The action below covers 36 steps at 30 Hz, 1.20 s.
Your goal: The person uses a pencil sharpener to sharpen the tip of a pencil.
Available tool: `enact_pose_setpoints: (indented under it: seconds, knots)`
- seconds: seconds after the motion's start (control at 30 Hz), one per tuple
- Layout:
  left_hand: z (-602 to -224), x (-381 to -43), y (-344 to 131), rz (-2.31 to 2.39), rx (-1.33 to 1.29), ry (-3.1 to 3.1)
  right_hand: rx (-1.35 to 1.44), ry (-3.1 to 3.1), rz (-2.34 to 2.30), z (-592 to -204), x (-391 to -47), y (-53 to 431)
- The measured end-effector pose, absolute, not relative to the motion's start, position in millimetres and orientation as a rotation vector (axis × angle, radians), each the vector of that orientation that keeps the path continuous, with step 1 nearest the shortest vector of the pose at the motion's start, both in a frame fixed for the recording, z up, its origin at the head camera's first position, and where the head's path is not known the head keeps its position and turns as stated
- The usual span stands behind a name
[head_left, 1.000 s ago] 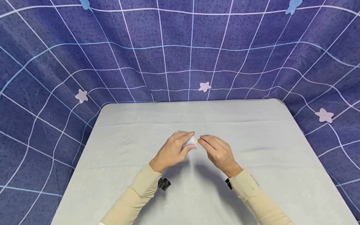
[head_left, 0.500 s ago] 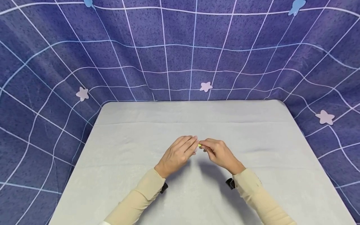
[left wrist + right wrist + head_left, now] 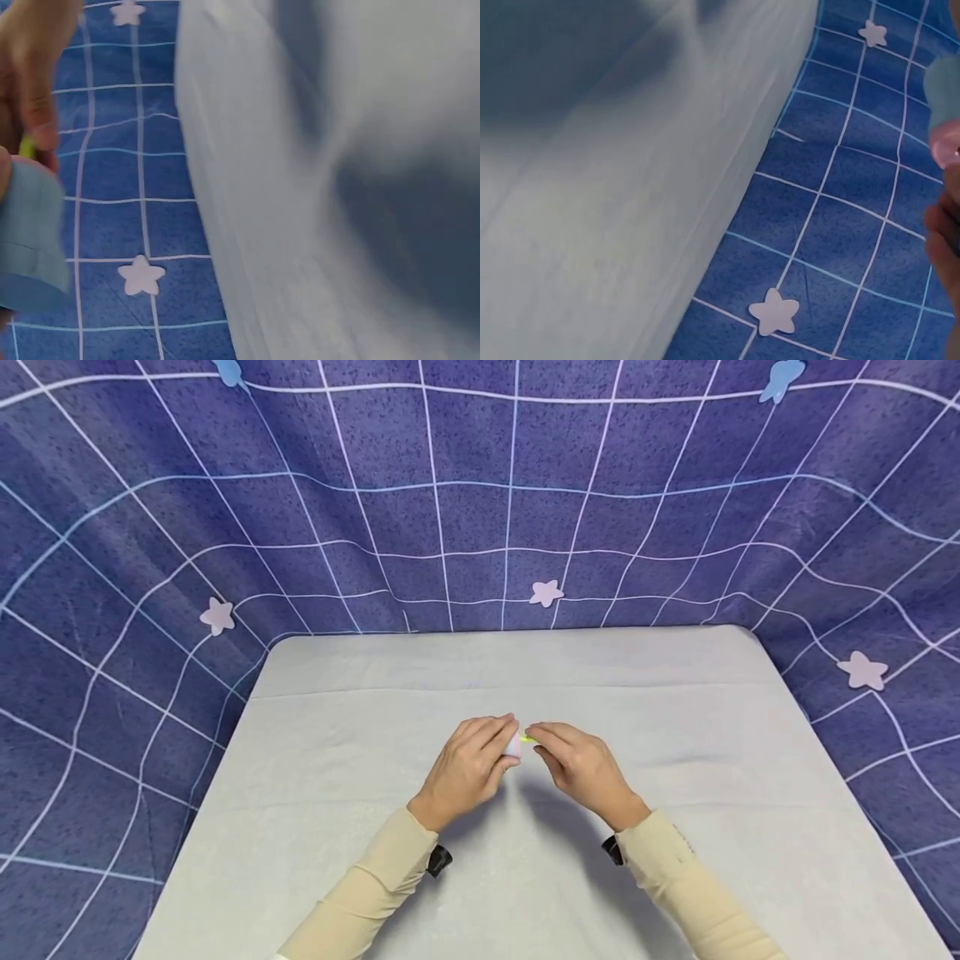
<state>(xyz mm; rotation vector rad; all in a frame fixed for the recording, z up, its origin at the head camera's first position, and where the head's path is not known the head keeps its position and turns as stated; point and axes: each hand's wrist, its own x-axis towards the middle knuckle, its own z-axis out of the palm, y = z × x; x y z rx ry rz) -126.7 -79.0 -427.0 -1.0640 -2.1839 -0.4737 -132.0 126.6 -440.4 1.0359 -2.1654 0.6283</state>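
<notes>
My left hand (image 3: 461,770) grips a small light blue cylinder (image 3: 513,746) with a pink end, fingers over the top and thumb below. The pink end (image 3: 945,144) faces my right hand and has a small dark spot in it. A short yellow-green stick (image 3: 527,739) runs from that end to the fingertips of my right hand (image 3: 588,770), which pinch it. In the left wrist view the light blue cylinder (image 3: 30,232) fills the left edge, and the yellow-green stick (image 3: 27,147) is mostly hidden by fingers. How deep the stick sits cannot be seen.
Both hands are above a table covered with a pale grey cloth (image 3: 375,693). A blue-purple curtain (image 3: 480,518) with a line grid and stars hangs behind it and along both sides. Black wrist cameras (image 3: 438,860) sit at both cuffs.
The left hand rolled over the cylinder, then back, so the pink end shows again. The right fingers curled around the stick, then turned and straightened somewhat. Both hands stay close together.
</notes>
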Motion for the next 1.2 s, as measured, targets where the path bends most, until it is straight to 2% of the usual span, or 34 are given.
enact_pose_setpoints:
  seconds: [0.17, 0.47, 0.8, 0.97, 1.2]
  knots:
    - [-416.4, -125.4, -81.5, -0.656, -1.009, -2.366, 1.039, -2.074, 0.485, -440.5, -130.8, 125.8]
    - [-404.0, -123.8, -82.4, -0.924, -1.042, -2.472, 1.028, -1.905, 0.557, -439.7, -132.0, 121.7]
    - [-427.2, -118.7, -75.1, -0.368, -1.099, -2.104, 1.109, -2.269, 1.126, -431.0, -134.1, 128.4]
    - [-441.4, -119.4, -74.1, -0.241, -1.127, -1.96, 1.094, -2.504, 1.436, -427.6, -134.9, 133.4]
    - [-444.5, -123.8, -77.0, -0.255, -1.117, -2.018, 1.114, -2.556, 1.165, -425.9, -135.2, 129.4]
